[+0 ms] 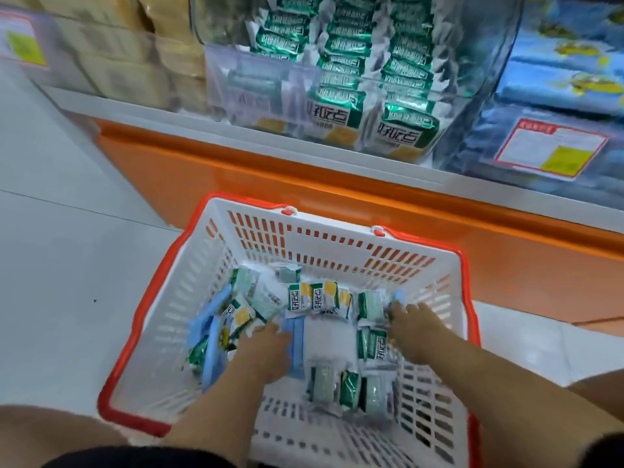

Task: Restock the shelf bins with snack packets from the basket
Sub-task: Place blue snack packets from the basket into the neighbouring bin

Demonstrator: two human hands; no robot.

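Note:
A white basket with a red rim (341,251) stands on the floor in front of the shelf. Inside lie several green-and-white snack packets (314,297) and a few blue packets (211,336). Both my hands reach down into it. My left hand (266,349) rests among packets at the basket's left middle, its fingertips buried in them. My right hand (413,324) lies on packets at the right side. Whether either hand holds a packet cannot be seen. Above, a clear shelf bin (236,82) holds rows of the same green packets (337,106).
The shelf has a white edge and an orange base (236,177). A bin of tan packets (135,52) is to the left, and a bin of blue packets with a price label (550,148) to the right. Pale floor tiles (67,265) lie left of the basket.

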